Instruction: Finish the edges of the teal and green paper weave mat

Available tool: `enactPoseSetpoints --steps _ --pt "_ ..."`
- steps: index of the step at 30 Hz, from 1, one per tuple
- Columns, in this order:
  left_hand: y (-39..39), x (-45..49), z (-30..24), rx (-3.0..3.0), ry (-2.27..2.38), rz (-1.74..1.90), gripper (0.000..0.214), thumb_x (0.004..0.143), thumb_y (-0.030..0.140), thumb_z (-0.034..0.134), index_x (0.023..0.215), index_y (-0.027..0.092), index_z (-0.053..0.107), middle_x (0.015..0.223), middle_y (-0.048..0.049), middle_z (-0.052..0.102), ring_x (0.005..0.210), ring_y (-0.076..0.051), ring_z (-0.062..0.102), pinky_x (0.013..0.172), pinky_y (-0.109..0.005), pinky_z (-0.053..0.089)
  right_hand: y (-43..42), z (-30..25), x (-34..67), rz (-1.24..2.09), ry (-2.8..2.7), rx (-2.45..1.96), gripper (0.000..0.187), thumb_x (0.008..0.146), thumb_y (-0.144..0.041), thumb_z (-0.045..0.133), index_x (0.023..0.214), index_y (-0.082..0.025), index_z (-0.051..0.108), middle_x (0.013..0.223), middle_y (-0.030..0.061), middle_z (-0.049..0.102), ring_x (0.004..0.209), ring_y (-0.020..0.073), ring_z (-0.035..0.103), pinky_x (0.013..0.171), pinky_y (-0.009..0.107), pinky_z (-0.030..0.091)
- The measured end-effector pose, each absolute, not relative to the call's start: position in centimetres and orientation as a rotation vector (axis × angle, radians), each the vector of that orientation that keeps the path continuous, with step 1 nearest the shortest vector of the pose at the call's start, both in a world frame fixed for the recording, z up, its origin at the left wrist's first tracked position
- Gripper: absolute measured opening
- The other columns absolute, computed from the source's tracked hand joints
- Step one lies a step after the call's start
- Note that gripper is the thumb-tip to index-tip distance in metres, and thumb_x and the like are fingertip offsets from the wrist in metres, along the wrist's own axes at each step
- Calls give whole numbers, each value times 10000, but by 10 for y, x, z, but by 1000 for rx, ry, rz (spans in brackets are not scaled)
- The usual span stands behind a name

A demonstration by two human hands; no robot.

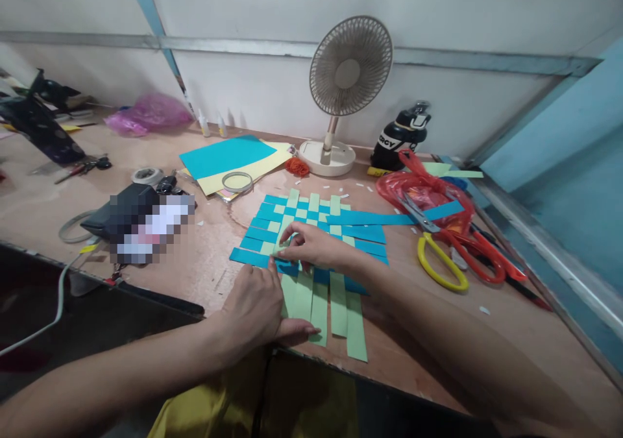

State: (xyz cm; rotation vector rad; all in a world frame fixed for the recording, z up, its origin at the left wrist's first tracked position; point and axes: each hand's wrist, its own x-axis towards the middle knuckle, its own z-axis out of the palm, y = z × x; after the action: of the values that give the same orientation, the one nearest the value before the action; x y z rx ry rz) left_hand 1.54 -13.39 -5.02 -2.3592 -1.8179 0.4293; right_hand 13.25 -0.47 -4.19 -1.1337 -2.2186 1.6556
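Head view: a half-woven paper mat (302, 207) of teal and pale green strips, flat on a wooden counter (204, 276), close to the counter's front edge, with loose green strip ends hanging toward that edge. Right hand (311, 246) on top of the weave, its fingertips (285, 232) on the strips. Left hand (253, 308) at the mat's lower edge, fingers (296, 329) across the green strips. Hands apart but close; no telling whether either pinches a strip. A long teal strip (374, 218) across the mat, its far end over a red plastic bag (413, 191). Yellow-handled scissors (440, 263) and red-handled scissors (479, 263) to the right. Behind, teal and pale yellow paper sheets (226, 156), a tape ring (237, 180), a desk fan (348, 68), a black bottle (402, 136).
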Motion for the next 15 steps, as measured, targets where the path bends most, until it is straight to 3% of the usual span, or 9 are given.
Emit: enactPoseSetpoints --steps 4,8,15 --pt "-134 15 -49 -2352 -1823 381 1069 763 851 237 1160 -66 617 856 -238 672 704 -272 613 644 -359 405 -11 -31 138 1579 -2361 -1023 80 806 -256 595 837 -181 598 552 -61 542 412 70 499 382 174 388" --pt "-134 16 -48 -2385 -1834 358 971 763 844 269 1034 7 680 862 -222 674 720 -275 620 641 -356 408 -15 -34 136 1692 -2564 -1074 176 785 -189 537 614 -165 570 457 -46 529 355 65 471 349 165 363" --pt "-135 14 -55 -2390 -1829 255 914 762 835 317 973 29 691 813 -210 671 674 -265 611 610 -354 397 -10 -41 127 1806 -2391 -1224 202 825 -203 507 635 -171 569 424 -60 529 303 59 432 333 165 374"
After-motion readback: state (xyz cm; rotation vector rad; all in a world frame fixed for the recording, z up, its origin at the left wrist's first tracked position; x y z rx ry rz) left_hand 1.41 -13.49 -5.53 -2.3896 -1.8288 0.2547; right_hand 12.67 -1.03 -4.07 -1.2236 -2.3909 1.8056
